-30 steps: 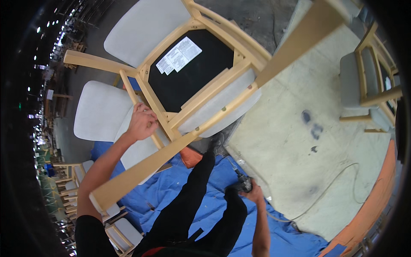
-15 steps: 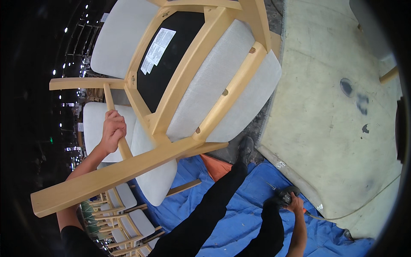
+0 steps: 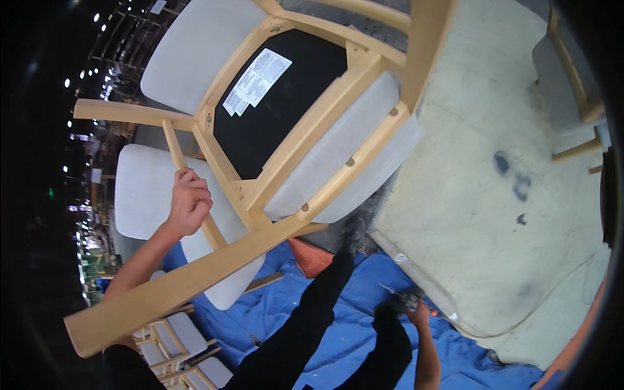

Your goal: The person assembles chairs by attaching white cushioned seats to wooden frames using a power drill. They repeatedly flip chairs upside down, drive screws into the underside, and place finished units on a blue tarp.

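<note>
My left hand (image 3: 190, 201) is closed around a side rail of a light wooden chair (image 3: 312, 123). This chair is tipped over, so its black underside with white labels faces me. Grey-white upholstery shows at its seat and back, and one leg reaches toward the lower left. Low on the right, my right hand (image 3: 419, 312) grips a dark hand-held power tool (image 3: 408, 299) with a thin metal bit pointing left. An orange piece shows beside the hand. Right behind the tool is my dark shoe, so the tool's outline is partly lost.
A blue tarp (image 3: 344, 325) covers the floor around my legs, with an orange patch (image 3: 311, 258) on it. To the right lies a worn pale surface (image 3: 468, 214) with a thin hose along it. Another chair (image 3: 565, 84) stands far right; several more chairs (image 3: 185, 335) are at lower left.
The tipped chair has shifted and turned slightly in view, with my left hand still on its rail. My right hand and the tool appear a little further left. The whole view has moved.
</note>
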A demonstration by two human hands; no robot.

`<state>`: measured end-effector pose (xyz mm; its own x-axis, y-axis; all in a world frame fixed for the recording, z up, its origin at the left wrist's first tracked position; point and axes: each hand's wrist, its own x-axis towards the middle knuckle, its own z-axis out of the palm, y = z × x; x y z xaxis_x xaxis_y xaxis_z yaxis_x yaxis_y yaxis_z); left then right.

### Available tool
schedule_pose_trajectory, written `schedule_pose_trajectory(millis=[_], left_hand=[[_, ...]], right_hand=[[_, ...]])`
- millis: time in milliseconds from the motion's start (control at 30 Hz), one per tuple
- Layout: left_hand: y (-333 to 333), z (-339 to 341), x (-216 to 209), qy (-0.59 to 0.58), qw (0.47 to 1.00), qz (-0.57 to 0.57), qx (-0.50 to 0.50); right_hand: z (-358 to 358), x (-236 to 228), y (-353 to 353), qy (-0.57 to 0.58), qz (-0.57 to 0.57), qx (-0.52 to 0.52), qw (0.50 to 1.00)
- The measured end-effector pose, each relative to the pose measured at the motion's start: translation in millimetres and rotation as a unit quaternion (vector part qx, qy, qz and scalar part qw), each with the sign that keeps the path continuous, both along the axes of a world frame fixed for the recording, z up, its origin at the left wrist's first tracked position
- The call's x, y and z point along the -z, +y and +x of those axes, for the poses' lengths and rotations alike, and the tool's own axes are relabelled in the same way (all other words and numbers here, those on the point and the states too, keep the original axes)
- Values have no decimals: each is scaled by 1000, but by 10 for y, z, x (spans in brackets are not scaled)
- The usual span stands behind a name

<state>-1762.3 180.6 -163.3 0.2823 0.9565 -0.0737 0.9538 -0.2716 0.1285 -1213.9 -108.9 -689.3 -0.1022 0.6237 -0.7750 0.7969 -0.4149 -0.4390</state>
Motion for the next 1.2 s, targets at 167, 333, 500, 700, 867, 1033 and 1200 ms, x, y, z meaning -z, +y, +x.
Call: schedule_pose_trajectory(millis=[167, 333, 500, 700, 867, 1033, 1200], left_hand=[[-112, -58, 15, -43, 996, 55, -53], [-157, 81, 16, -125, 962, 154, -189], [-68, -121, 153, -387, 689, 196, -580], [701, -745, -71, -706, 346, 94, -611], [881, -991, 241, -709, 344, -20, -615], [815, -891, 199, -702, 357, 5, -615], [680, -670, 198, -722, 319, 40, -613]], right_hand=[[-208, -1405, 923, 52, 112, 4, 992], [-919, -4233, 2796, 155, 226, -13, 962], [-2063, -6722, 4321, 247, 360, -80, 896], [-3294, -6912, 6476, 94, 417, -72, 901], [-3575, -5355, 7254, -70, 335, -175, 923], [-3563, -4869, 7191, -69, 296, -130, 944], [-3462, -4994, 7020, -57, 332, -129, 933]])
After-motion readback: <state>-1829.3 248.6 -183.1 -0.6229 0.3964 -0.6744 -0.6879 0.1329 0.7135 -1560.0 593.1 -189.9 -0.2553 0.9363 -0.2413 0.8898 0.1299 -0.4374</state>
